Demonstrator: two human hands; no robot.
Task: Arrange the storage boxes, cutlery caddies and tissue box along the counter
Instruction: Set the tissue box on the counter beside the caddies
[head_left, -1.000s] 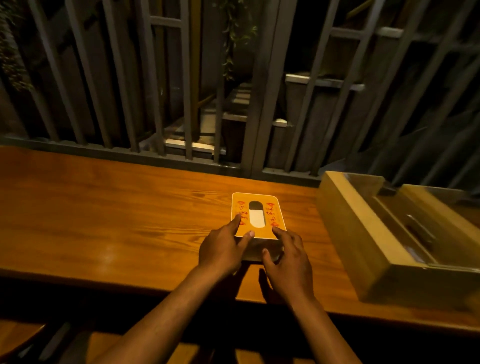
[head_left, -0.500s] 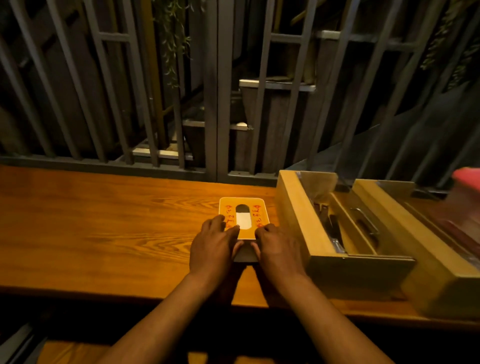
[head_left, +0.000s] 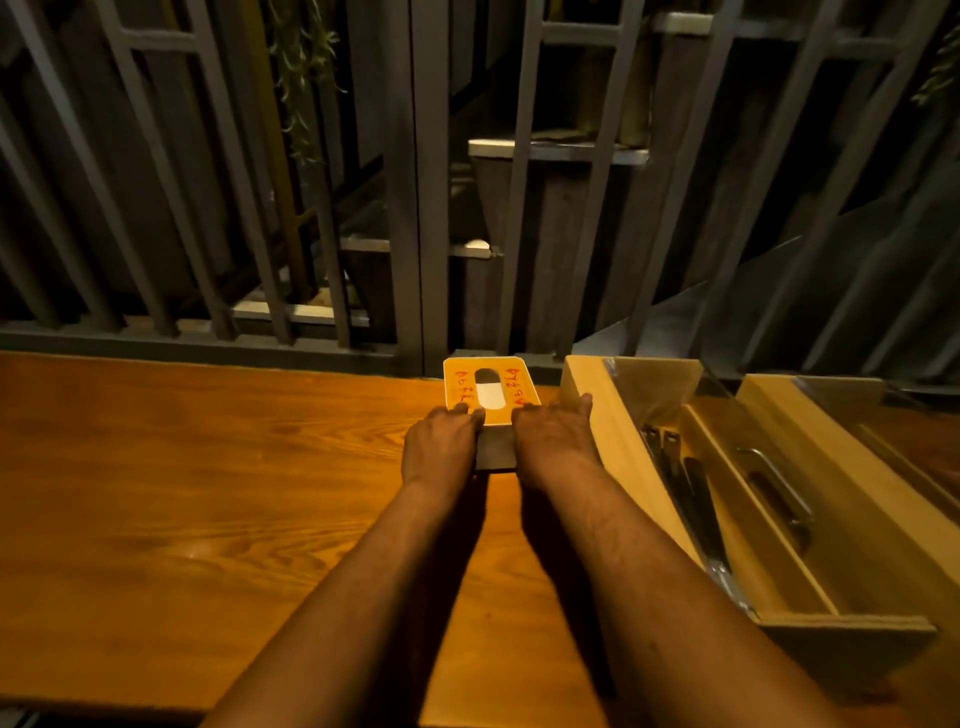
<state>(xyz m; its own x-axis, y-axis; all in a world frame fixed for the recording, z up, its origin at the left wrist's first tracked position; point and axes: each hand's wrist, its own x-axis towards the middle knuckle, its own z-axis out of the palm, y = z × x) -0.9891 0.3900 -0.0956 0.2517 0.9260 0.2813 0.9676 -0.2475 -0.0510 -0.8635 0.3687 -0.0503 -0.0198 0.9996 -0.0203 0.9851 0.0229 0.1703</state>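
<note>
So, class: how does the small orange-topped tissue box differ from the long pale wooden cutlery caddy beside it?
The orange-topped tissue box is small and closed on top except for an oval slot; the pale wooden cutlery caddy is much longer, with divided compartments holding cutlery. Both hands, left hand and right hand, rest on the tissue box; the right fingertips reach the caddy's side. Both stand on the wooden counter.

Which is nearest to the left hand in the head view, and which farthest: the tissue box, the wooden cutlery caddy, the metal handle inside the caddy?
1. tissue box: under the left hand's fingertips.
2. wooden cutlery caddy: to the right, past the right hand.
3. metal handle: farther right, inside the caddy.
</note>
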